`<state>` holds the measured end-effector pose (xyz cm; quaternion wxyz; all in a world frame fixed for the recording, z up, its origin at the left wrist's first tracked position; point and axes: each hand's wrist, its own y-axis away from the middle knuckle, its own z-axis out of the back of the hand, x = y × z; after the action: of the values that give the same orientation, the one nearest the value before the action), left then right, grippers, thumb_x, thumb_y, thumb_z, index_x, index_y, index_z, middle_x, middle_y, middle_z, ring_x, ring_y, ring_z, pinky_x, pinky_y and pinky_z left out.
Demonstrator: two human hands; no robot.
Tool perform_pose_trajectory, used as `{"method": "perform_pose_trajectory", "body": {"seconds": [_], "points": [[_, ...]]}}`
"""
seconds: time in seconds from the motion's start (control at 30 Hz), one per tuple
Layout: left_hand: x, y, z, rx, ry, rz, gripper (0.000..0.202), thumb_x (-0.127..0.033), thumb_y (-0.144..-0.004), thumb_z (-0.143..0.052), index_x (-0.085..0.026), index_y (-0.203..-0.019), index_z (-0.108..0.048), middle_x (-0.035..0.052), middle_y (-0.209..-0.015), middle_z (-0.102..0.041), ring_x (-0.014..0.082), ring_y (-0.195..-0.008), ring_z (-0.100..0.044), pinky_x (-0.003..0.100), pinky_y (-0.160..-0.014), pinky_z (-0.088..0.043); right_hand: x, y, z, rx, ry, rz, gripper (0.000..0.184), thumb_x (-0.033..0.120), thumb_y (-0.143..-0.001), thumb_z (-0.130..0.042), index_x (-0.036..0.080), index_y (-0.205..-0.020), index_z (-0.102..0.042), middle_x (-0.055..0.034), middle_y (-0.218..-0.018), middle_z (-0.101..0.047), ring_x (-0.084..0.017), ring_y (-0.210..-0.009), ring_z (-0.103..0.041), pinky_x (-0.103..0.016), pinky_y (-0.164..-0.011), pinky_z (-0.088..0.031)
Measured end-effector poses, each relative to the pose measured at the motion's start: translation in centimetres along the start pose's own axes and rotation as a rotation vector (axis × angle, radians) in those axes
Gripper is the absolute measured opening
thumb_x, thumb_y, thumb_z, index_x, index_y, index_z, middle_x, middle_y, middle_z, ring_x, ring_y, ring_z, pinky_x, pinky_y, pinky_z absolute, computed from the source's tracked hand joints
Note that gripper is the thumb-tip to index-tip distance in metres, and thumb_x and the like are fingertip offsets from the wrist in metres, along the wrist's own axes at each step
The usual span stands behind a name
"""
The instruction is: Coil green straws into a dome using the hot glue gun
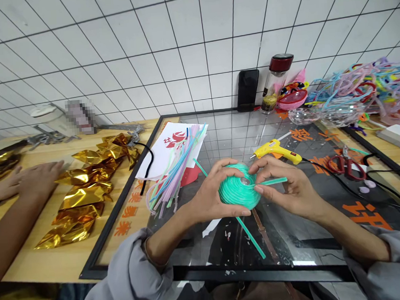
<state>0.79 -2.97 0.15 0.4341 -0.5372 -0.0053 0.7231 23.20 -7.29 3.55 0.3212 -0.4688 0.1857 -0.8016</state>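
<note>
My left hand point(212, 193) cups a round green ball point(236, 198) wound in rings of green pipe cleaner, with a small clear spot at its centre. At the ball's right side, the thumb and fingers of my right hand point(284, 185) pinch a green pipe cleaner point(273, 181) whose end sticks out to the right. Another green pipe cleaner end point(251, 238) juts from under the ball towards me, and a short one points out at the upper left. The ball is held above a glass-topped black frame; my fingers hide parts of it.
A yellow glue gun point(278, 150) and red-handled scissors point(346, 164) lie right. Pale pipe cleaners point(175, 170) rest on white paper point(161, 148). Behind stand a phone point(248, 90) and a glass bottle point(273, 88). Left are gold foil pieces point(86, 196) and another person's hands point(38, 181).
</note>
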Motion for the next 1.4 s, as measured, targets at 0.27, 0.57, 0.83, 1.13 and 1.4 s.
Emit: {"method": "perform_pose_trajectory", "body": {"seconds": [0.27, 0.57, 0.83, 1.13, 1.4], "points": [[0.4, 0.1, -0.2, -0.003, -0.119, -0.102, 0.067, -0.043, -0.07, -0.088, -0.027, -0.124, -0.052, 0.013, -0.135, -0.05, 0.0337, -0.137, -0.045, 0.054, -0.111, -0.042, -0.6, 0.2, -0.3, -0.022, -0.063, 0.015, 0.008, 0.023, -0.085, -0.075, 0.022, -0.092, -0.07, -0.0051, -0.099, -0.068, -0.019, -0.091, -0.068, -0.035, -0.082, -0.057], [-0.1, 0.1, -0.2, -0.054, -0.105, 0.003, 0.063, -0.035, -0.068, -0.088, -0.025, -0.119, -0.052, 0.0131, -0.138, -0.052, 0.0335, -0.136, -0.048, 0.055, -0.111, -0.041, -3.5, 0.1, 2.2, -0.384, 0.057, -0.273, 0.009, 0.031, -0.085, -0.071, 0.025, -0.091, -0.069, -0.0046, -0.092, -0.072, -0.022, -0.086, -0.068, -0.039, -0.082, -0.056], [0.7, 0.2, -0.3, -0.111, -0.092, 0.118, 0.079, -0.045, -0.061, -0.092, -0.025, -0.124, -0.049, 0.0153, -0.143, -0.046, 0.037, -0.139, -0.044, 0.058, -0.113, -0.038, -8.5, 0.9, 6.0, -0.352, 0.716, -0.578, 0.035, 0.041, -0.088, -0.054, 0.015, -0.107, -0.068, -0.0162, -0.103, -0.072, -0.03, -0.094, -0.067, -0.045, -0.084, -0.053], [0.2, -0.1, -0.5, -0.121, -0.049, 0.232, 0.081, -0.039, -0.06, -0.091, -0.024, -0.127, -0.048, 0.0131, -0.141, -0.048, 0.0349, -0.134, -0.048, 0.058, -0.115, -0.036, -8.3, -0.2, 2.9, 0.179, 1.106, -0.762, 0.057, 0.055, -0.091, -0.049, 0.006, -0.114, -0.067, -0.0271, -0.117, -0.068, -0.04, -0.108, -0.062, -0.046, -0.081, -0.049], [-0.4, -0.3, -0.4, -0.172, 0.026, 0.331, 0.078, -0.039, -0.059, -0.089, -0.022, -0.125, -0.05, 0.0119, -0.134, -0.056, 0.0327, -0.125, -0.055, 0.054, -0.108, -0.044, -8.8, -0.9, 4.3, -0.066, 0.907, -0.787, 0.031, 0.044, -0.077, -0.06, 0.017, -0.089, -0.068, -0.0117, -0.082, -0.07, -0.028, -0.075, -0.066, -0.034, -0.061, -0.043]]}}
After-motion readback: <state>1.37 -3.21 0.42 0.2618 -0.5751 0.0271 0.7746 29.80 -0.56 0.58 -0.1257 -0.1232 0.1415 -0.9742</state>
